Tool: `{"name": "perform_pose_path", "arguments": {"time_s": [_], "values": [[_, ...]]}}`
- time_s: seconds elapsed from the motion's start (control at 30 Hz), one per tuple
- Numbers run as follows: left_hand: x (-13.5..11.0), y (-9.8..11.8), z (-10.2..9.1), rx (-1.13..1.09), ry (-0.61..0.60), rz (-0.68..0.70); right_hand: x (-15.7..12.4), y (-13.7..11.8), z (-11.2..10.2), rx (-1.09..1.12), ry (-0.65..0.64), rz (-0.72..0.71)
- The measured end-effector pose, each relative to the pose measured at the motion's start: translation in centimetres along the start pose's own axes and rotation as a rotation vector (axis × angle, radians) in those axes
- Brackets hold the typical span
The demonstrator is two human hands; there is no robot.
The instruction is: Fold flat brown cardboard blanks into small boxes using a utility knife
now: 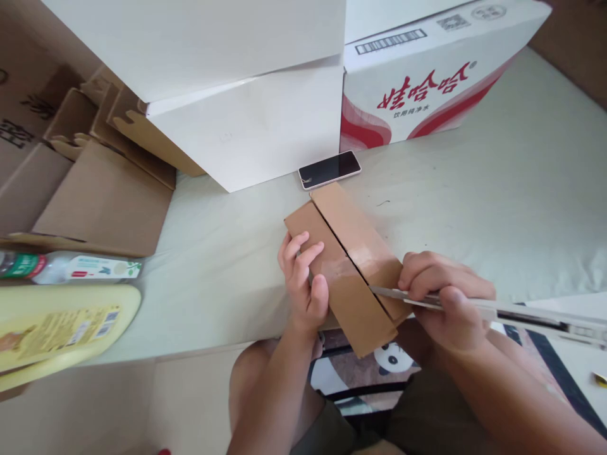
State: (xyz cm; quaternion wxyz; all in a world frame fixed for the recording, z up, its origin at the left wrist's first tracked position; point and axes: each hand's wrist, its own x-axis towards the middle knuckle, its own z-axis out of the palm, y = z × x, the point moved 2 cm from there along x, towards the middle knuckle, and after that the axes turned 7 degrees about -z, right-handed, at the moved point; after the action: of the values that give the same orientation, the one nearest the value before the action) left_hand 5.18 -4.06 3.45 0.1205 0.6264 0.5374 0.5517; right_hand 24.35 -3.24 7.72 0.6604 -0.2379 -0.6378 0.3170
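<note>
A small brown cardboard box [341,284] rests at the front edge of the pale cloth-covered surface, a dark seam running between its two flaps. Clear tape seems to cross the seam. My left hand [303,278] grips the box's left side, with fingers on its top. In my right hand [446,297] is a utility knife [502,313], its blade tip touching the seam near the box's lower end. The right fingers wrap round the knife and rest against the box's right edge. Beyond the box lies a smartphone [331,170] with a dark screen.
Large white boxes [265,126] stand behind the phone, beside a red-and-white printed carton [427,101]. At left are an open brown carton [104,196], a plastic bottle [95,266] on its side and a yellow container [71,322]. A panda-patterned item [393,359] shows below the box.
</note>
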Motion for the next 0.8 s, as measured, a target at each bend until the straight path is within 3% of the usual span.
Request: {"name": "perform_pose_path", "arguments": {"time_s": [0.27, 0.6, 0.8], "values": [[-0.12, -0.08, 0.05, 0.066, 0.001, -0.018, -0.16, -0.09, -0.27, -0.091, 0.0, 0.072], [-0.16, -0.19, 0.09, 0.01, 0.005, -0.019, -0.07, 0.19, -0.11, -0.049, 0.019, 0.019], [-0.03, -0.07, 0.03, 0.039, -0.002, -0.013, 0.28, -0.21, 0.16, 0.091, 0.019, -0.001]]}}
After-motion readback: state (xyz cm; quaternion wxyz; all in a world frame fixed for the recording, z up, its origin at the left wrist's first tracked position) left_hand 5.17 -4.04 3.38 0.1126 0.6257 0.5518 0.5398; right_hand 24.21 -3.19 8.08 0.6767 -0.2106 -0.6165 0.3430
